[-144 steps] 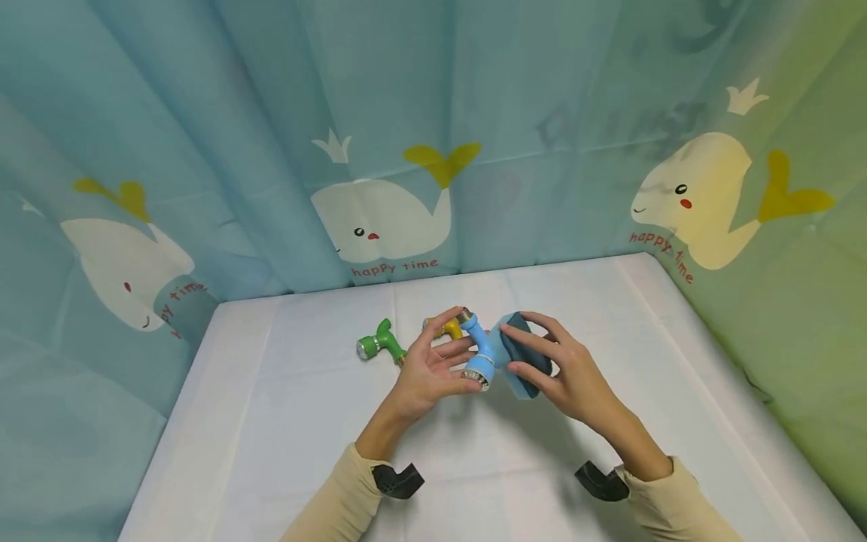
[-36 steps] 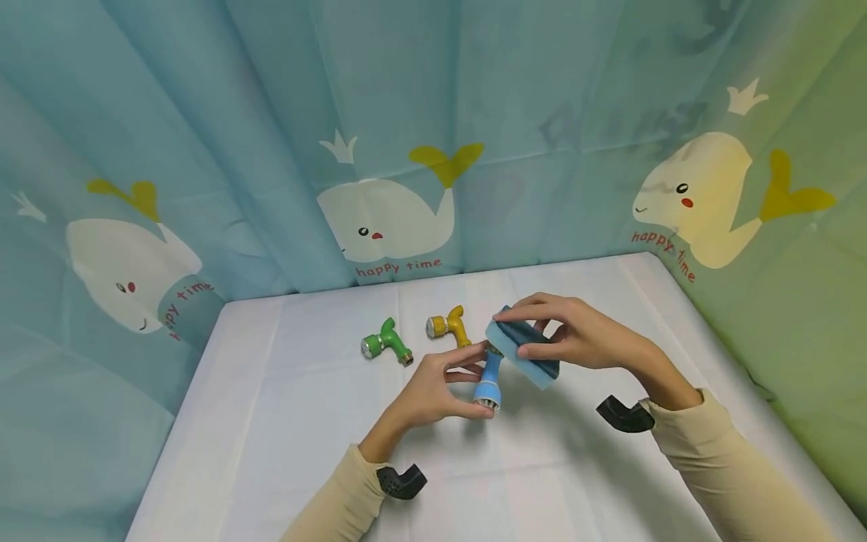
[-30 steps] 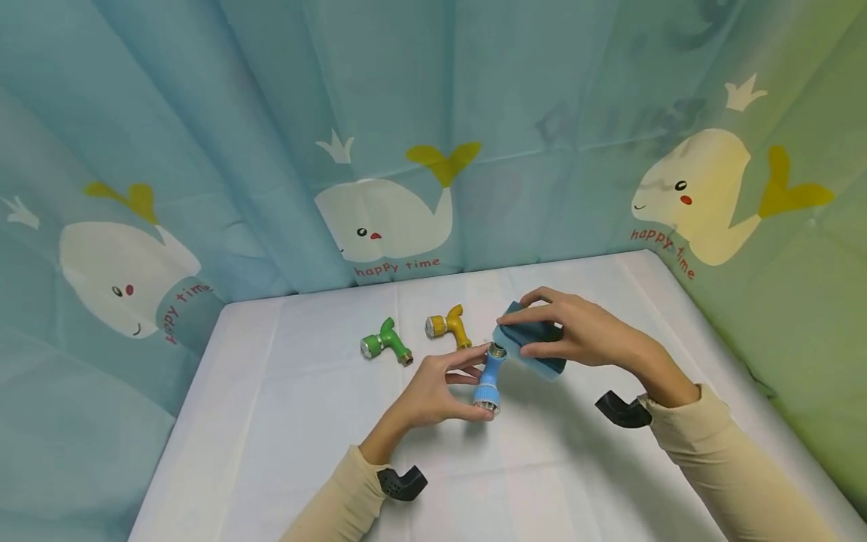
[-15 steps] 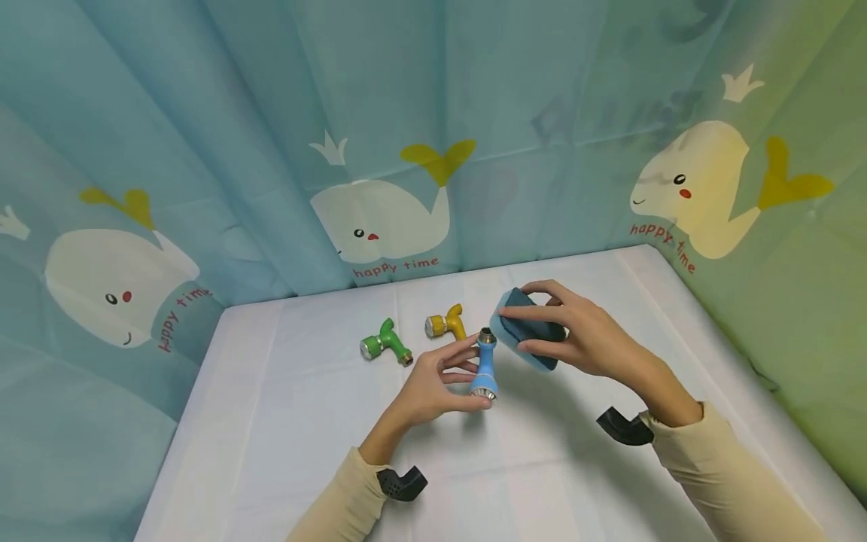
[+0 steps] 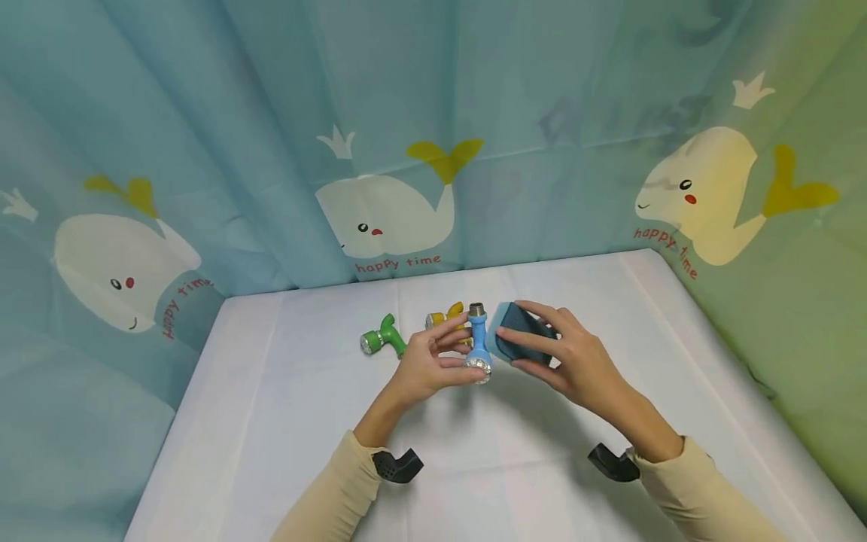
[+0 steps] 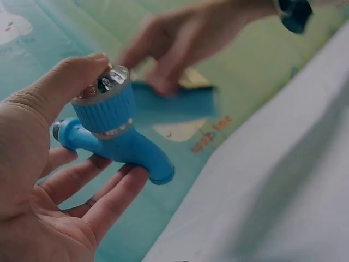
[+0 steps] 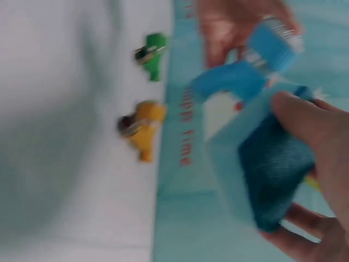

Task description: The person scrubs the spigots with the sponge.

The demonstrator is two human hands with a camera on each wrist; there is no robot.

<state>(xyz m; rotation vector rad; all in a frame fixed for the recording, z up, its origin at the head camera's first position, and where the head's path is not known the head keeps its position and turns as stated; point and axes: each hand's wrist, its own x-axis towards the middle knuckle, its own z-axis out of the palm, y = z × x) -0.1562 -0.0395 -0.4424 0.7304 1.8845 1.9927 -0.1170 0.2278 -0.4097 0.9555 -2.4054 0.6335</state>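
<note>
My left hand (image 5: pixel 421 369) holds a blue toy-coloured faucet (image 5: pixel 478 331) above the table, its threaded metal end pointing up and away. In the left wrist view the thumb presses on the silver-topped knob of the faucet (image 6: pixel 106 106), while the fingers support its body from below. My right hand (image 5: pixel 579 365) grips a two-tone blue sponge (image 5: pixel 524 335) between thumb and fingers. The sponge's light side faces the faucet, right beside its body in the head view. In the right wrist view the sponge (image 7: pixel 275 164) overlaps the lower part of the faucet.
A green faucet (image 5: pixel 383 336) and a yellow faucet (image 5: pixel 439 319) lie on the white-covered table (image 5: pixel 291 421), behind and left of the left hand, which partly hides both. Curtains with whale prints (image 5: pixel 386 218) stand along the table's back and sides.
The sponge was at the faucet's threaded end, then drew away from it. Now the left hand has raised and turned the faucet, knob towards the head camera, and the sponge stands beside its body.
</note>
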